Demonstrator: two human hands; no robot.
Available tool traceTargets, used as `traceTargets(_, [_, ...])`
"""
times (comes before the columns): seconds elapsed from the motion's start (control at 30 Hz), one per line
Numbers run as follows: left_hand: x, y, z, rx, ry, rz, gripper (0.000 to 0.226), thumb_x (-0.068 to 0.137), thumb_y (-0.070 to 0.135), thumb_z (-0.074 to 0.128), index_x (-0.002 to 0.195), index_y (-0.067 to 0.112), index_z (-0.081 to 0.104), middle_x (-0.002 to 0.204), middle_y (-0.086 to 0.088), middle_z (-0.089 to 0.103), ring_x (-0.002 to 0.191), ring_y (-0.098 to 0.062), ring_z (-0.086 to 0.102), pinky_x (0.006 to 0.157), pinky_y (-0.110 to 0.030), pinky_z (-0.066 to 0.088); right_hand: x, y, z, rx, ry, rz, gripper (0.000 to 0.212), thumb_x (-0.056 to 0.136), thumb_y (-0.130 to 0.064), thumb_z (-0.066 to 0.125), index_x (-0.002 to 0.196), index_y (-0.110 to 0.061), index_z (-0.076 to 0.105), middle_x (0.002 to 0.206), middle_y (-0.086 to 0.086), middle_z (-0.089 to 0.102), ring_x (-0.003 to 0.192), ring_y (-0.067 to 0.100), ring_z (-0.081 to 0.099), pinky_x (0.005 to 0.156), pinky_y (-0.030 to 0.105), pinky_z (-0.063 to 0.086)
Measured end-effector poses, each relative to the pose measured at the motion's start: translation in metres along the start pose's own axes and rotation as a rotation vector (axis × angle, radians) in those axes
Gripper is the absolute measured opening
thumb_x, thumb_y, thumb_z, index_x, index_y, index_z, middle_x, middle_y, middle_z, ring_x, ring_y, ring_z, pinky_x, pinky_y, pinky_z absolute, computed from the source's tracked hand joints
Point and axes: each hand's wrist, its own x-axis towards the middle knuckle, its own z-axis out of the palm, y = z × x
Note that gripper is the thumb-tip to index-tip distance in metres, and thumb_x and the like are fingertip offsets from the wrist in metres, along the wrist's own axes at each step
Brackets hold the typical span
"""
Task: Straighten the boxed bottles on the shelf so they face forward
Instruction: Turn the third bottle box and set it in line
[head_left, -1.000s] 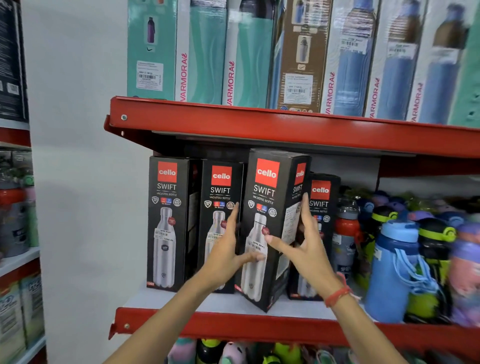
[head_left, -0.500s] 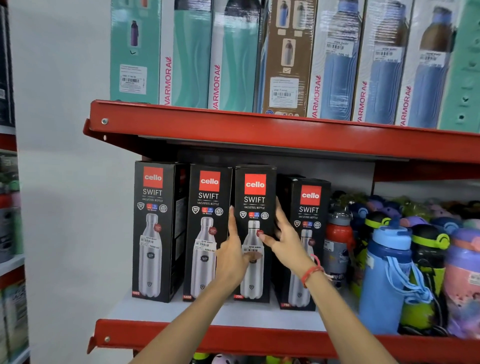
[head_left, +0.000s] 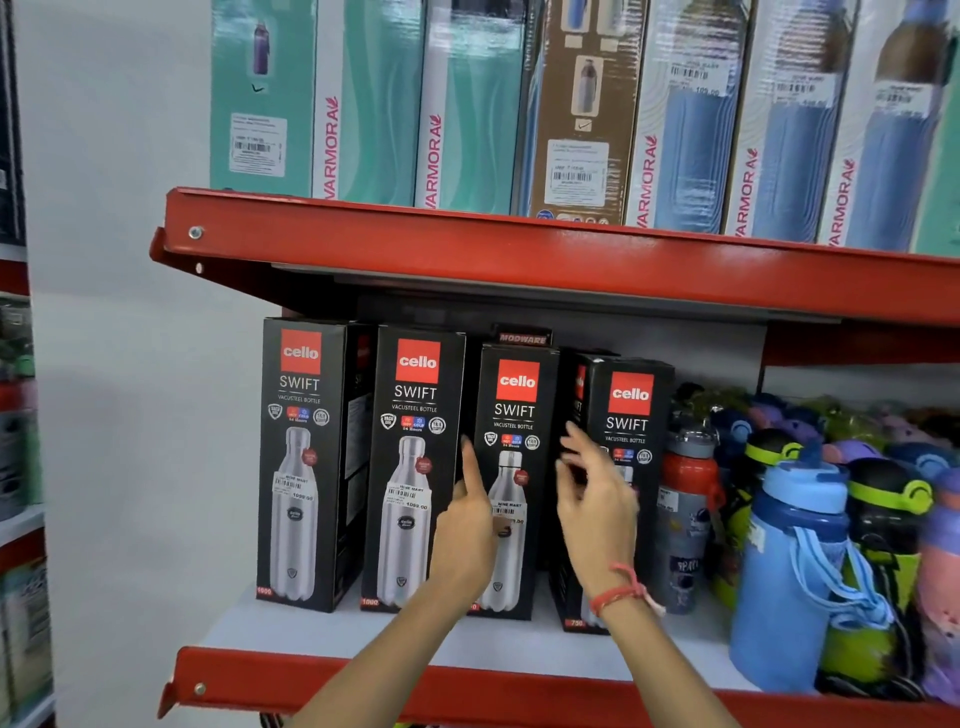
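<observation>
Several black Cello Swift boxes stand upright in a row on the white shelf (head_left: 322, 631). The first box (head_left: 304, 457) and second box (head_left: 410, 467) sit at the left. The third box (head_left: 517, 415) faces forward and sits further back. The fourth box (head_left: 631, 410) is at the right, turned slightly so its left side shows. My left hand (head_left: 467, 525) is in front of the third box's lower left, index finger pointing up along its left edge. My right hand (head_left: 592, 493), blurred, hovers with spread fingers between the third and fourth boxes, holding nothing.
Loose bottles crowd the shelf's right: a red-capped grey one (head_left: 685, 519), a blue one (head_left: 789, 571) and green-lidded ones. A Modware box top (head_left: 522, 338) shows behind the third box. Tall Varmora boxes (head_left: 467, 104) fill the upper red shelf (head_left: 519, 254). A white wall is at left.
The third box, angled and pulled forward a second ago, was turned front-on and pushed back into the row. My right hand has let go and shifted right; my left hand stays at its edge.
</observation>
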Motion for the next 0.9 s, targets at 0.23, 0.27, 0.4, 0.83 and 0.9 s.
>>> traceTargets(0.23, [-0.008,0.0,-0.013,0.076,0.056,0.065,0.094,0.089,-0.006,0.049,0.146,0.027,-0.019,0.149,-0.015,0.035,0.09,-0.025,0.063,0.073,-0.029,0.049,-0.01,0.016,-0.008,-0.306,0.249,0.02,0.058,0.077,-0.022,0.073,0.13,-0.014,0.052,0.123,0.015,0.049,0.11,0.029,0.041,0.092,0.04,0.044])
traceTargets(0.27, [-0.011,-0.001,-0.014,0.07,0.085,0.08,0.087,0.09,-0.004,0.048,0.149,0.024,-0.01,0.149,-0.014,0.036,0.094,-0.026,0.063,0.075,-0.03,0.049,-0.013,0.013,-0.006,-0.247,0.223,-0.03,0.054,0.079,-0.019,0.072,0.129,-0.014,0.053,0.12,0.014,0.05,0.109,0.026,0.042,0.092,0.033,0.041])
traceTargets(0.4, [-0.026,-0.014,-0.028,-0.104,0.25,0.272,0.049,0.092,0.008,0.055,0.139,0.012,0.042,0.132,-0.008,0.057,0.105,-0.024,0.063,0.086,-0.029,0.05,-0.03,-0.013,0.012,0.022,-0.043,-0.122,0.038,0.09,-0.022,0.057,0.129,-0.021,0.054,0.116,0.0,0.051,0.108,0.013,0.05,0.091,0.024,0.043])
traceTargets(0.83, [-0.034,-0.126,-0.125,-0.575,0.422,-0.284,0.068,0.091,0.063,0.02,0.147,0.024,0.023,0.152,-0.007,0.03,0.143,-0.022,0.018,0.118,-0.041,0.011,-0.1,-0.127,0.114,0.387,-0.835,0.439,0.067,0.094,-0.05,0.04,0.15,-0.03,0.01,0.154,-0.001,0.032,0.136,0.019,0.039,0.109,0.031,0.032])
traceTargets(0.9, [-0.032,-0.144,-0.132,-0.69,0.276,-0.299,0.073,0.082,0.076,0.015,0.145,0.039,0.008,0.159,0.003,0.013,0.148,-0.019,0.006,0.12,-0.044,0.005,-0.105,-0.14,0.123,0.347,-0.854,0.474,0.069,0.094,-0.055,0.033,0.148,-0.039,-0.008,0.158,-0.002,0.022,0.136,0.026,0.039,0.102,0.034,0.035])
